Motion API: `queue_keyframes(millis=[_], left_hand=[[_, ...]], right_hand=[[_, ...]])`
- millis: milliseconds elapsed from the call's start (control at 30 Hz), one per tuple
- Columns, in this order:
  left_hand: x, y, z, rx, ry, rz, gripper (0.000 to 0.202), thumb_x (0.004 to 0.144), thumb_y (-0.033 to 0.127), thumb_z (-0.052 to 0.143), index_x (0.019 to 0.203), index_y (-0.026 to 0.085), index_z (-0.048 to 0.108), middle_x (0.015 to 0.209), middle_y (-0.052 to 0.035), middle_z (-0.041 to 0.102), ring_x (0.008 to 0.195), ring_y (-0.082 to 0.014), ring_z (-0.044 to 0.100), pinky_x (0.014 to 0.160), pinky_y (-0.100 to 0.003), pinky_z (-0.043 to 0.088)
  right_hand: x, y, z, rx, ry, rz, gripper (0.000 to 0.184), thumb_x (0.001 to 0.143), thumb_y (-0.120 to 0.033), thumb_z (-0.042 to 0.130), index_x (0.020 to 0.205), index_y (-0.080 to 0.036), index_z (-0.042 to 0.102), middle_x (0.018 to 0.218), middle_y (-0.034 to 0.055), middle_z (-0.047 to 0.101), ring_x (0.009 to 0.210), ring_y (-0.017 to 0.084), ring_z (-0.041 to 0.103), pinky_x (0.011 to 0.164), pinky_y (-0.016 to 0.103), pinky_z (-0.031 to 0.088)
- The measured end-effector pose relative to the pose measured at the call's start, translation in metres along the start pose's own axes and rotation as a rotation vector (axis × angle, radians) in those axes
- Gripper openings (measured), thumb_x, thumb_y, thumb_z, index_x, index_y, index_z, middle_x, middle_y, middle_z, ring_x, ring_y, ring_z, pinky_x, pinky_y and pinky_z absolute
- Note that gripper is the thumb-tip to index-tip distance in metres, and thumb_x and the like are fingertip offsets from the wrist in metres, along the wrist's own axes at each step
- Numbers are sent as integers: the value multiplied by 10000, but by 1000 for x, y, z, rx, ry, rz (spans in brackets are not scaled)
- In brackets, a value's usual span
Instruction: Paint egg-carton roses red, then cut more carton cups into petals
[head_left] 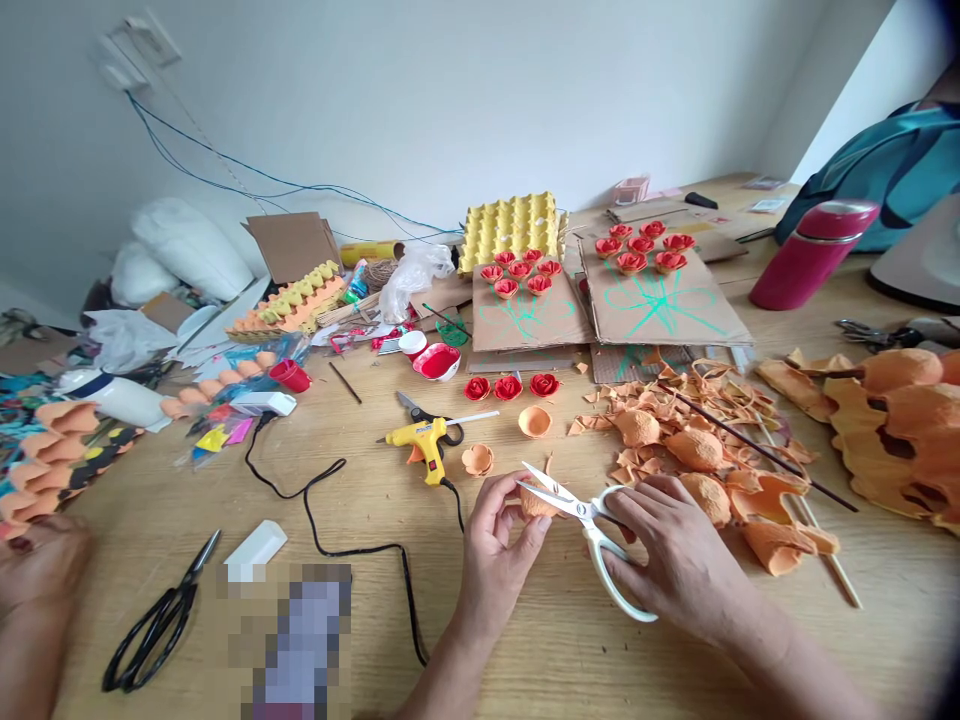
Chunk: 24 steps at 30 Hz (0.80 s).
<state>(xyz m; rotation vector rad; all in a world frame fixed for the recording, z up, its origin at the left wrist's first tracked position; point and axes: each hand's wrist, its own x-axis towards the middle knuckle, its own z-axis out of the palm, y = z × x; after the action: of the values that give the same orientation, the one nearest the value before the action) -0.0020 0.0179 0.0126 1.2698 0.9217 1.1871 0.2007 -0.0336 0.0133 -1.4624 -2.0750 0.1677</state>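
My left hand (pixel 496 540) pinches a small orange egg-carton cup (pixel 534 500) just above the wooden table (pixel 540 640). My right hand (pixel 675 555) grips white-handled scissors (pixel 592 525), blades spread and touching the cup's rim. Right behind lie orange carton scraps and cut cups (pixel 697 445). A finished orange paper flower (pixel 478 459) and an orange cup (pixel 534 421) lie just beyond my hands. Three red paper roses (pixel 508 387) sit in a row farther back.
A yellow glue gun (pixel 424 440) with a black cord lies left of centre, black scissors (pixel 154 625) near the front left. Cardboard sheets with red roses (pixel 645 250), a yellow egg tray (pixel 510 225), a pink bottle (pixel 814 255), and another person's hand (pixel 34 575) at the left edge.
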Motion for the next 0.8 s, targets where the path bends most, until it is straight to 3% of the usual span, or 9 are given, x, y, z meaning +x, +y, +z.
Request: queue_keyframes(millis=[200,400,567,800], left_hand=[[0,-1,0,-15,19,-20,413,775,371,830,1130,193,716,1128,-97,659,1029,-239,672,871,-304,581],[-1,6,0,-31,-3,-93,415,795,371,817,1154,193,712,1101,-89,679,981,-217,679,891,-310,572],[-1,4,-1,-80,15,-151,459,774,395,831,1162,184,705,1092,-98,714,1020,-235,680,912,-329,558],[-2,3,-2,-337,-53,-286,435,861,422,750,1247,246,654,1149,-83,731,960,-217,715,792,-293,553]], right_hand=[[-4,6,7,12,-40,-46,231,1001,-254,513,777,-227,461,670,-16,567,623,162,485,755,334,361],[-4,13,9,-2,-47,85,246,1003,-307,509,779,-232,441,676,-17,540,627,168,496,718,334,369],[-5,8,10,39,-92,104,253,987,-301,534,758,-233,450,667,-18,539,617,160,487,683,315,390],[0,-7,-2,315,-156,274,327,992,-379,523,703,-226,527,621,-16,579,569,147,497,536,264,378]])
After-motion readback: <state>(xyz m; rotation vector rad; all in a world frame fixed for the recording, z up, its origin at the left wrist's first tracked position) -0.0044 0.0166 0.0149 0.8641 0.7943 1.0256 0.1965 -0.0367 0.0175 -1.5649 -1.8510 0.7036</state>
